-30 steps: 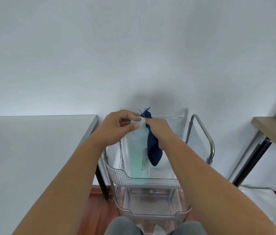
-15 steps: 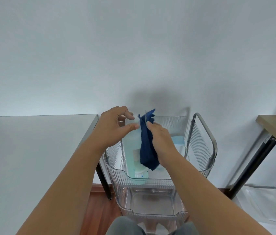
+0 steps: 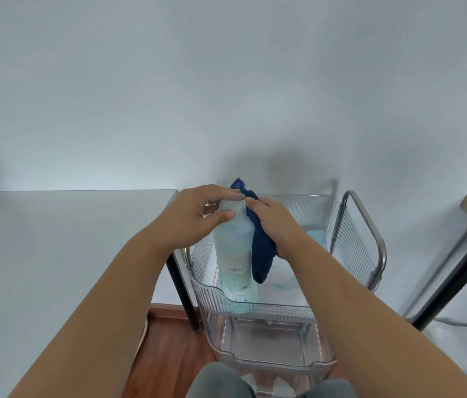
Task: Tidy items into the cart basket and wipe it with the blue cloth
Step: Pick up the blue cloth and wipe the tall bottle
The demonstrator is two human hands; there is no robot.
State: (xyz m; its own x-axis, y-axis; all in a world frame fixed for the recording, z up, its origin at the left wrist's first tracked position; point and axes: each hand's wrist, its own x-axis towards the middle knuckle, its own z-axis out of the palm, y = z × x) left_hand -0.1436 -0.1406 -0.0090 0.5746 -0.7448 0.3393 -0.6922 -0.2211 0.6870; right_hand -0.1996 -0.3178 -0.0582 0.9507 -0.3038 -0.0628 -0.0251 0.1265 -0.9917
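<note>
Left hand (image 3: 195,218) gripped the cap of an upright pale bottle (image 3: 235,248) standing in the clear cart basket (image 3: 255,308), right hand (image 3: 276,222) clutched the blue cloth (image 3: 261,254) against its side, grey counter (image 3: 54,239) alongside.

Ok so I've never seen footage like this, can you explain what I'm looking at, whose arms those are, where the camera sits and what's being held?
No machine here: the two bare arms belong to a person, filmed by one wide-angle camera worn on their head, looking forward and down. The left hand grips the top of a tall translucent plastic bottle with pale green-blue contents, which stands upright in the top clear ribbed plastic basket of a metal-framed cart. The right hand holds a dark blue cloth against the bottle's side. A pale blue item lies further back in the basket; I cannot tell what it is. A lower clear basket sits beneath. A grey table stands to the left, against a white wall.
</note>
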